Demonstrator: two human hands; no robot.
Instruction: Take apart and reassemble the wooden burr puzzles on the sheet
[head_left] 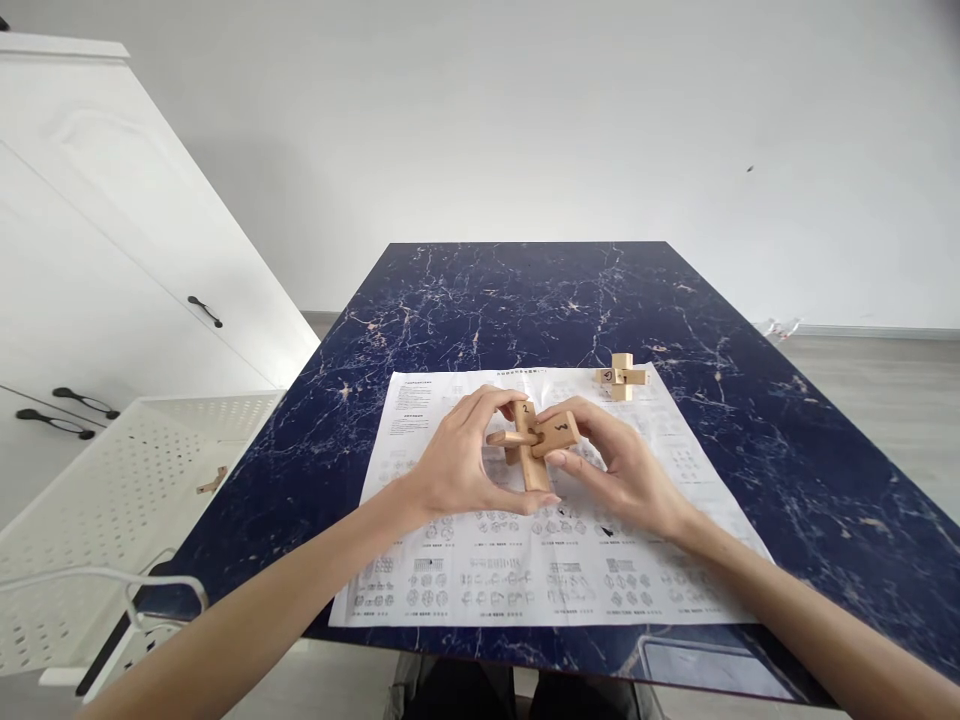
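Between my two hands is a wooden burr puzzle (534, 470) of interlocked light-wood bars, with handwritten numbers on some of them. My left hand (465, 455) curves around its left side, the thumb at the lower end of the upright bar and the fingers at its top. From the right, my right hand (619, 465) pinches the numbered bar that sticks out toward it. Under both hands lies a printed instruction sheet (405, 400) with rows of small diagrams, creased and spread flat. A second, smaller wooden cross-shaped puzzle (622, 377) sits on the sheet's upper right corner.
The sheet lies on a dark blue marble-patterned table (487, 300). At the left stands a white perforated bin (97, 500) with a small wooden piece (212, 480) in it, beside a white cabinet (112, 220). A clear rectangular object (705, 665) is at the front right table edge.
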